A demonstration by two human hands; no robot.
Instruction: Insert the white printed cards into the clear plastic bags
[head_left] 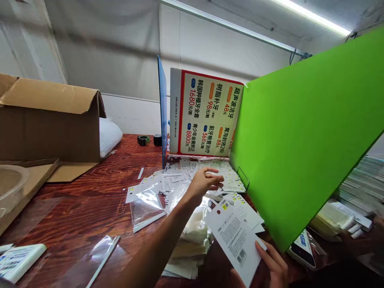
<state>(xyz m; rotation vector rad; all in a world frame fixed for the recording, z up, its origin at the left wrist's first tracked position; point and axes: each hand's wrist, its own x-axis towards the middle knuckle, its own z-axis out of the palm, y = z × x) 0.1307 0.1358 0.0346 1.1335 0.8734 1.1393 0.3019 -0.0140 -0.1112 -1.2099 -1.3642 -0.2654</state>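
My right hand (273, 262) pinches the lower part of a white printed card (232, 236) with a barcode, a punched hole and a yellow mark at its top. Just behind it, more white cards (247, 214) with yellow marks overlap one another. My left hand (207, 182) hovers over a spread of cards and clear bags (180, 174), its fingers curved and apart, nothing visible in them. Below that forearm is a thick stack of clear bags (190, 250). A clear bag with a white card top (147, 204) lies left of the arm.
A green board (306, 140) rises on the right, joining a printed sign (207, 112) and a blue panel (162, 108). An open cardboard box (51, 124) stands left, with a white bag (108, 136). Tape rolls (143, 140) sit at the back; a white box (22, 260) lies front left.
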